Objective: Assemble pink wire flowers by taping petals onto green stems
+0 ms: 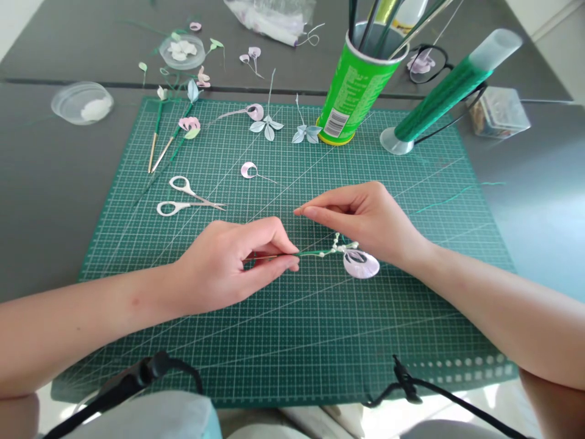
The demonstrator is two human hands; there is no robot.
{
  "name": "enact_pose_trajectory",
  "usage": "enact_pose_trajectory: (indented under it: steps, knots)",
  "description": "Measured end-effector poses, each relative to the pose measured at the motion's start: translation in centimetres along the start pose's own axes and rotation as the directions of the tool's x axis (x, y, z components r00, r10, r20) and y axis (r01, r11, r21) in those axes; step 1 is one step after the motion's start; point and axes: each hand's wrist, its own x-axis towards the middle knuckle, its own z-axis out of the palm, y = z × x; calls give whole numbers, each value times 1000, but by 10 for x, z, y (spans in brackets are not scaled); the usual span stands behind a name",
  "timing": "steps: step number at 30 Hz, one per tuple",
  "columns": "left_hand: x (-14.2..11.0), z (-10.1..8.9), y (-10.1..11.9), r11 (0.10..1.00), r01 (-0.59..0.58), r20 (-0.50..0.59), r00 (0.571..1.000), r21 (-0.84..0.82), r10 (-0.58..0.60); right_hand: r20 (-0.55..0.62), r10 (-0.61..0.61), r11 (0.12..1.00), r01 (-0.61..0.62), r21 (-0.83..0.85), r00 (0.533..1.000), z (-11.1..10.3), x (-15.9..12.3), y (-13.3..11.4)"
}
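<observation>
My left hand point(242, 259) pinches a thin green-wrapped flower stem point(311, 252) between thumb and fingertips. White bead-like buds point(337, 245) and one pale lilac looped petal point(362, 266) sit at the stem's right end. Bare wire shows behind the fingers, toward the palm. Just above and to the right, my right hand point(356, 210) is closed, thumb and fingertips pressed together and pointing left. Whatever they hold, if anything, is too fine to make out. Both hands are over the green cutting mat point(292, 341).
White-handled scissors point(192, 198) lie left of my hands, a lilac petal on wire point(249, 170) beyond them. Blue leaf sprigs point(267, 127), a green can point(354, 91) of rods and a green thread spool point(443, 97) stand farther back. Wrapped stems point(158, 119) lie far left.
</observation>
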Motion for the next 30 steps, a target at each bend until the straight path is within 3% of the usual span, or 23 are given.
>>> enact_pose_trajectory:
  steps: [3,8,12,16,21,24,26,30]
  knots:
    - [3,1,2,999,34,-139,990,-34,-38,3,26,1000,-26,3,1000,-1,2,5]
    - [9,-2,5,971,199,-247,942,-136,-228,-33,37,999,-38,-33,999,-2,3,7]
    - [14,-6,4,928,266,-244,912,-259,-330,-22,13,995,-15,-97,1000,-1,2,3]
    - [18,-8,-1,896,268,-212,910,-354,-356,25,13,995,-11,-103,1000,-2,1,1]
    - [19,-8,-7,869,261,-196,909,-420,-368,44,123,991,-125,45,991,-4,3,1]
    - [19,-8,-9,858,249,-199,909,-449,-367,-60,154,972,-140,188,986,-4,6,7]
    - [19,-8,-10,847,242,-188,912,-473,-365,-207,102,976,-57,210,973,-3,9,14]
    - [19,-8,-11,840,223,-177,920,-495,-349,-442,-127,989,148,12,888,-3,12,24]
